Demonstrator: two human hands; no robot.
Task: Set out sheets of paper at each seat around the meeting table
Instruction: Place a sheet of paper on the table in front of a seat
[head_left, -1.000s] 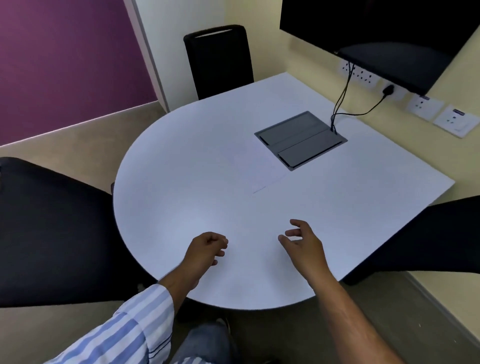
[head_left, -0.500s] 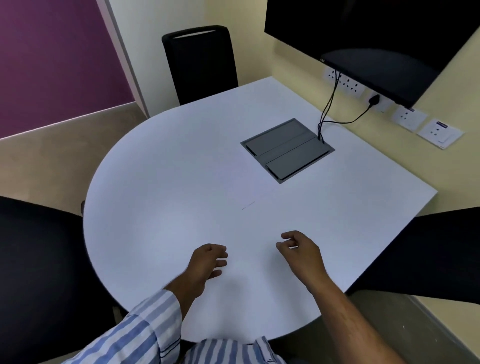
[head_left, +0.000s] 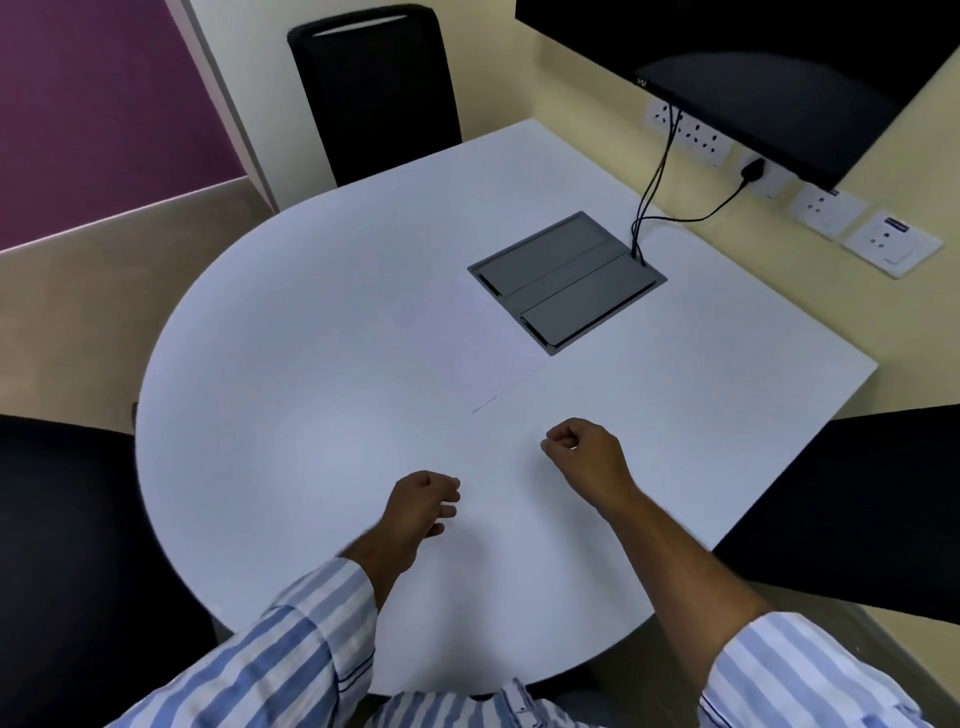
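Observation:
The white meeting table (head_left: 311, 364) has a rounded near end, and both my hands hover low over it. My left hand (head_left: 421, 506) is curled into a loose fist with nothing in it. My right hand (head_left: 584, 452) is a closed fist a little farther in, also holding nothing. A faint thin line (head_left: 484, 404) runs across the tabletop just beyond my hands; it may be the edge of a white sheet lying flat, but I cannot tell. No other paper shows.
Black chairs stand at the far side (head_left: 374, 88), the left (head_left: 62, 545) and the right (head_left: 857, 509). A grey cable box (head_left: 566, 280) is set into the table, with black cables (head_left: 654, 197) running up to wall sockets under a dark screen (head_left: 753, 62).
My fingers have curled from loosely spread into fists. My right hand has moved slightly forward. The view has shifted closer over the table.

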